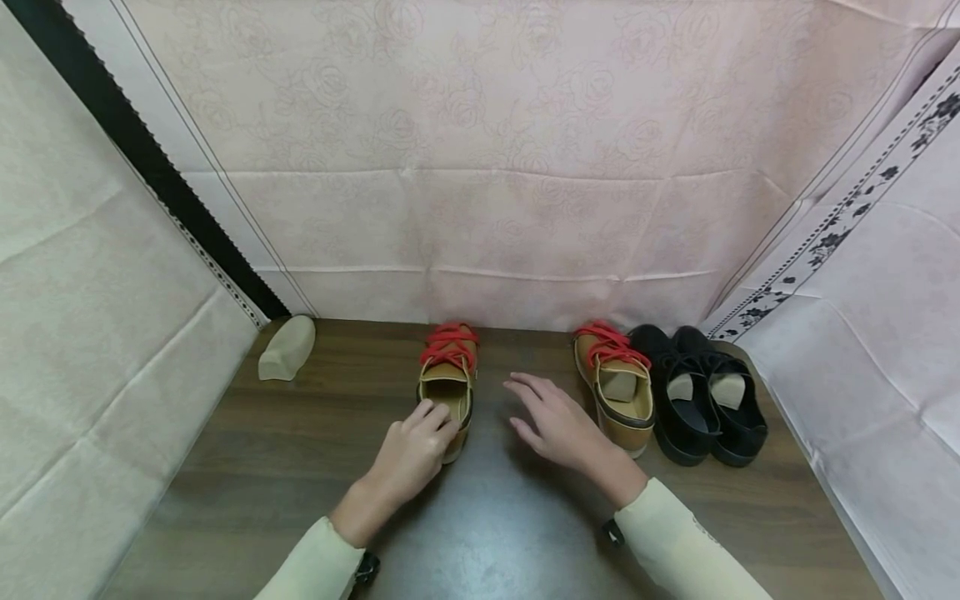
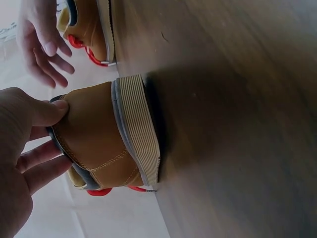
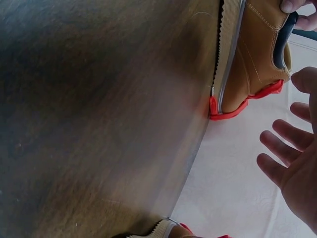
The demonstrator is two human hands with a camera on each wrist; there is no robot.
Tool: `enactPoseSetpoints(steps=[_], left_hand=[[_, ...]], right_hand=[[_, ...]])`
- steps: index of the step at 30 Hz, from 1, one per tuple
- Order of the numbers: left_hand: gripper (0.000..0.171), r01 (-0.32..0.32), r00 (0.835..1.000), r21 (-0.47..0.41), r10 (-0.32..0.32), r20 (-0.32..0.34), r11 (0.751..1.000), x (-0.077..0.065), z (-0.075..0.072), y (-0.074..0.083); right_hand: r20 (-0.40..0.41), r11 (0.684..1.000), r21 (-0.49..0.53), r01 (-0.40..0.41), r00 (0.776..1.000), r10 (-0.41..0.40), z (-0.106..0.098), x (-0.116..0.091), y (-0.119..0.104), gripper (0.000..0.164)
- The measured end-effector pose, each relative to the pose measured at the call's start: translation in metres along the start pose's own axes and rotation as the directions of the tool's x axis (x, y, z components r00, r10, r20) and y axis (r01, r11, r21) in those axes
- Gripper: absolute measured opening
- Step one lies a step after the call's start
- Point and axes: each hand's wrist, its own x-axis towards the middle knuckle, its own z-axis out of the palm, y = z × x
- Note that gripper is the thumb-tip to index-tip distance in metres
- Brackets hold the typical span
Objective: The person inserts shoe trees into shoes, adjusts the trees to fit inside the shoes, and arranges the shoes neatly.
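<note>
A tan shoe with red laces point(image 1: 448, 354) stands at the middle of the floor, toe toward the cloth backdrop. My left hand point(image 1: 415, 450) pinches the heel collar of this shoe, thumb outside and fingers inside the opening, as the left wrist view shows. To its right, my right hand point(image 1: 558, 421) hovers with fingers spread and holds nothing. Just beyond that hand sits the matching tan shoe point(image 1: 626, 421), with a pale insert point(image 1: 618, 386) inside it. No insert shows in the shoe at my left hand.
A loose pale shoe insert point(image 1: 288, 348) lies at the far left by the backdrop. Two black shoes point(image 1: 682, 429) point(image 1: 738, 433) with pale inserts stand at the right. Pale cloth walls point(image 1: 480, 225) border the wooden floor point(image 1: 247, 500) at the back and both sides.
</note>
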Motion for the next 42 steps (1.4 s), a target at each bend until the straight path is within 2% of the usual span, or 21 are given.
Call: enactPoseSetpoints(steps=[9, 15, 20, 28, 36, 42], left_hand=[[0.022, -0.037, 0.999, 0.011, 0.036, 0.016, 0.999, 0.009, 0.005, 0.013], [0.022, -0.061, 0.998, 0.012, 0.061, 0.036, 0.998, 0.014, 0.008, 0.022], [0.023, -0.080, 0.996, 0.014, 0.079, 0.040, 0.997, 0.019, 0.010, 0.029], [0.021, -0.122, 0.992, 0.032, 0.120, 0.039, 0.992, 0.025, 0.014, 0.038], [0.019, -0.156, 0.988, 0.033, 0.155, 0.019, 0.987, 0.030, 0.017, 0.046], [0.015, -0.164, 0.986, 0.008, 0.164, 0.041, 0.986, 0.033, 0.020, 0.053]], right_hand=[[-0.023, 1.000, 0.026, -0.012, 1.000, 0.012, -0.003, 0.000, -0.001, 0.056], [-0.002, 0.991, 0.100, -0.089, 0.996, 0.090, -0.003, 0.004, -0.001, 0.051], [0.002, 0.969, 0.190, -0.161, 0.987, 0.163, -0.002, 0.007, -0.001, 0.049], [-0.024, 0.908, 0.347, -0.235, 0.966, 0.259, -0.004, 0.008, -0.001, 0.046], [-0.072, 0.907, 0.351, -0.233, 0.959, 0.274, -0.007, 0.008, 0.000, 0.042], [-0.084, 0.908, 0.340, -0.244, 0.954, 0.288, -0.007, 0.005, 0.001, 0.038]])
